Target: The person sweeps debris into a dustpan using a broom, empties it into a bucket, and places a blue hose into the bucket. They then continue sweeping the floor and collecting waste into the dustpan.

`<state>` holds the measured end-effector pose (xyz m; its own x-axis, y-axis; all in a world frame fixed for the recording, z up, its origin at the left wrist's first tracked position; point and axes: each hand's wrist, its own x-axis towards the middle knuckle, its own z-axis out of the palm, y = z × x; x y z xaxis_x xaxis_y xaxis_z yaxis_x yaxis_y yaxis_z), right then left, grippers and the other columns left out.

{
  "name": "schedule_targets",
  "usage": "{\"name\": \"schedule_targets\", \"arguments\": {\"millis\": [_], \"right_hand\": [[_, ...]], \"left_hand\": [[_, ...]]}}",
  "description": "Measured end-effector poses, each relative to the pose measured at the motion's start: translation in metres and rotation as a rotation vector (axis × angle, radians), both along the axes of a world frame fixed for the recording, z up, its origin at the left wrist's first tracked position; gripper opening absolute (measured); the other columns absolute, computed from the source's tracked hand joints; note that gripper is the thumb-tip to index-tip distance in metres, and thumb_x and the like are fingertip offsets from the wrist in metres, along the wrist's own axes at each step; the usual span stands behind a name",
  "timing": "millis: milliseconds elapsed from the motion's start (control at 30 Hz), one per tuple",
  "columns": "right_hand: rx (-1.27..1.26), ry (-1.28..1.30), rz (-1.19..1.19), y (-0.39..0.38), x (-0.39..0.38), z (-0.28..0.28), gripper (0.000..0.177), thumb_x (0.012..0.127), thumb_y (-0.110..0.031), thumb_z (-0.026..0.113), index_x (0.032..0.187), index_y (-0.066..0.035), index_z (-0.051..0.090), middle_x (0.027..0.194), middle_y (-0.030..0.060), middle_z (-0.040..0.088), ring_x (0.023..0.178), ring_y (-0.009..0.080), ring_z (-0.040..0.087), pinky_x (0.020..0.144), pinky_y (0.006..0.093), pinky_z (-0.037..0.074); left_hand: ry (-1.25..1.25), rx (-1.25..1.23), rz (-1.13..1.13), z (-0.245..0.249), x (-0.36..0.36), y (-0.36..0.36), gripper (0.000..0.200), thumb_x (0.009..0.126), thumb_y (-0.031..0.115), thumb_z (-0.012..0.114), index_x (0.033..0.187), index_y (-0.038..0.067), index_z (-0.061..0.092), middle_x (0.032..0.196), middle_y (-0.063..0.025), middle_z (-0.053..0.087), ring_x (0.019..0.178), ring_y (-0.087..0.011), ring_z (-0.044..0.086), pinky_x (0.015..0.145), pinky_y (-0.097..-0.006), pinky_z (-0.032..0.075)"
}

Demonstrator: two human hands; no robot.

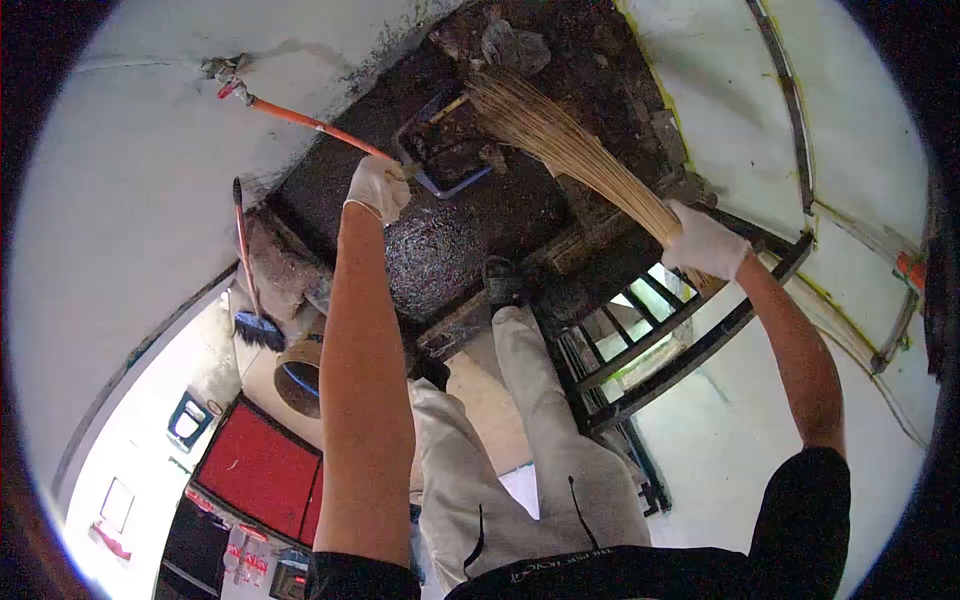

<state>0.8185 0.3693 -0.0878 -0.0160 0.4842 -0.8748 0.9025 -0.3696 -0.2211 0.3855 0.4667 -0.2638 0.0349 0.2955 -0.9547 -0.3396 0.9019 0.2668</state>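
My left hand (381, 188), in a white glove, is closed around the free end of an orange hose (315, 124). The hose runs from a wall tap (233, 86) at the upper left. In a matching glove, my right hand (704, 243) grips a stick broom (585, 165) at its bound end, and the bristles fan out to the upper left. Their tips overlap the edge of a blue-rimmed tray (468, 183) holding dark debris. Under both lies a wet, dark floor (435, 250).
Close to my feet is a raised ledge (455, 318), with a dark slatted railing (650, 345) to the right. A blue-bristled brush (258, 328) leans on the left. Near it lies a round container (298, 375). A crumpled plastic bag (515, 47) sits at the far end.
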Motion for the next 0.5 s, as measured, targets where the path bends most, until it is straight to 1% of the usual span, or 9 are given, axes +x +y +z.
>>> {"name": "schedule_targets", "arguments": {"millis": [67, 100, 167, 233, 267, 333, 400, 467, 500], "right_hand": [[0.053, 0.024, 0.028, -0.01, 0.012, 0.017, 0.077, 0.066, -0.024, 0.074, 0.134, 0.001, 0.046, 0.1, 0.0226, 0.066, 0.088, 0.034, 0.066, 0.083, 0.0412, 0.052], [0.098, 0.048, -0.047, -0.016, 0.02, 0.027, 0.074, 0.067, -0.024, 0.073, 0.132, 0.001, 0.047, 0.1, 0.0209, 0.065, 0.088, 0.0321, 0.066, 0.084, 0.0407, 0.052], [0.141, 0.076, -0.119, -0.012, 0.022, 0.039, 0.072, 0.067, -0.024, 0.073, 0.13, 0.0, 0.048, 0.1, 0.0192, 0.065, 0.088, 0.0302, 0.065, 0.084, 0.0401, 0.052], [0.196, -0.016, -0.184, -0.003, 0.024, 0.048, 0.067, 0.069, -0.024, 0.072, 0.127, 0.0, 0.05, 0.099, 0.0161, 0.064, 0.09, 0.0253, 0.064, 0.084, 0.0375, 0.051], [0.24, -0.07, -0.141, 0.005, 0.033, 0.035, 0.065, 0.071, -0.024, 0.07, 0.128, 0.0, 0.05, 0.098, 0.0151, 0.063, 0.093, 0.0226, 0.064, 0.083, 0.0353, 0.05], [0.28, 0.113, -0.259, 0.037, 0.023, 0.016, 0.064, 0.071, -0.025, 0.069, 0.127, 0.0, 0.05, 0.098, 0.0148, 0.063, 0.09, 0.0236, 0.063, 0.082, 0.0365, 0.05], [0.241, 0.105, -0.325, 0.073, 0.02, -0.015, 0.061, 0.072, -0.025, 0.068, 0.126, -0.001, 0.051, 0.096, 0.0146, 0.062, 0.086, 0.0237, 0.061, 0.08, 0.039, 0.049], [0.264, 0.005, -0.175, 0.103, 0.029, -0.071, 0.061, 0.071, -0.027, 0.069, 0.124, 0.0, 0.052, 0.097, 0.0153, 0.062, 0.084, 0.0234, 0.059, 0.078, 0.0397, 0.049], [0.27, 0.011, -0.176, 0.114, 0.026, -0.082, 0.061, 0.071, -0.027, 0.069, 0.124, 0.0, 0.052, 0.097, 0.0153, 0.062, 0.084, 0.0234, 0.059, 0.078, 0.0397, 0.049]], "left_hand": [[-0.064, -0.01, 0.017, -0.023, -0.009, 0.0, 0.022, 0.083, 0.004, 0.05, 0.071, 0.015, 0.035, 0.058, 0.0003, 0.031, 0.041, -0.0154, 0.03, 0.038, -0.0296, 0.025], [-0.126, -0.028, 0.028, -0.032, -0.014, 0.0, 0.022, 0.083, 0.004, 0.05, 0.071, 0.014, 0.035, 0.059, -0.0002, 0.032, 0.041, -0.0155, 0.03, 0.038, -0.0297, 0.025], [-0.08, -0.004, 0.047, -0.017, -0.01, -0.002, 0.017, 0.081, 0.004, 0.051, 0.074, 0.013, 0.038, 0.062, 0.0002, 0.034, 0.042, -0.0141, 0.031, 0.038, -0.0281, 0.025], [-0.041, 0.013, 0.066, -0.016, -0.008, -0.006, 0.013, 0.08, 0.004, 0.051, 0.077, 0.011, 0.041, 0.065, 0.0006, 0.036, 0.044, -0.0127, 0.031, 0.038, -0.0265, 0.025], [-0.045, 0.009, 0.07, -0.017, -0.008, -0.005, 0.013, 0.079, 0.005, 0.052, 0.078, 0.011, 0.04, 0.065, 0.0005, 0.036, 0.044, -0.0131, 0.031, 0.038, -0.0264, 0.025], [-0.048, 0.01, 0.077, -0.018, -0.008, -0.006, 0.013, 0.078, 0.005, 0.052, 0.079, 0.011, 0.04, 0.066, 0.0004, 0.037, 0.043, -0.0135, 0.031, 0.037, -0.0264, 0.026], [-0.099, -0.007, 0.068, -0.018, -0.01, -0.008, 0.013, 0.079, 0.008, 0.053, 0.079, 0.011, 0.041, 0.064, 0.001, 0.036, 0.043, -0.0134, 0.031, 0.037, -0.0262, 0.026], [-0.06, 0.014, 0.069, -0.013, -0.004, -0.012, 0.013, 0.079, 0.008, 0.054, 0.077, 0.011, 0.042, 0.062, 0.0014, 0.036, 0.042, -0.0131, 0.031, 0.037, -0.0264, 0.026], [-0.026, 0.036, 0.068, -0.012, -0.003, -0.011, 0.014, 0.08, 0.009, 0.054, 0.074, 0.011, 0.042, 0.061, 0.0018, 0.035, 0.042, -0.0129, 0.031, 0.037, -0.0267, 0.026]]}}
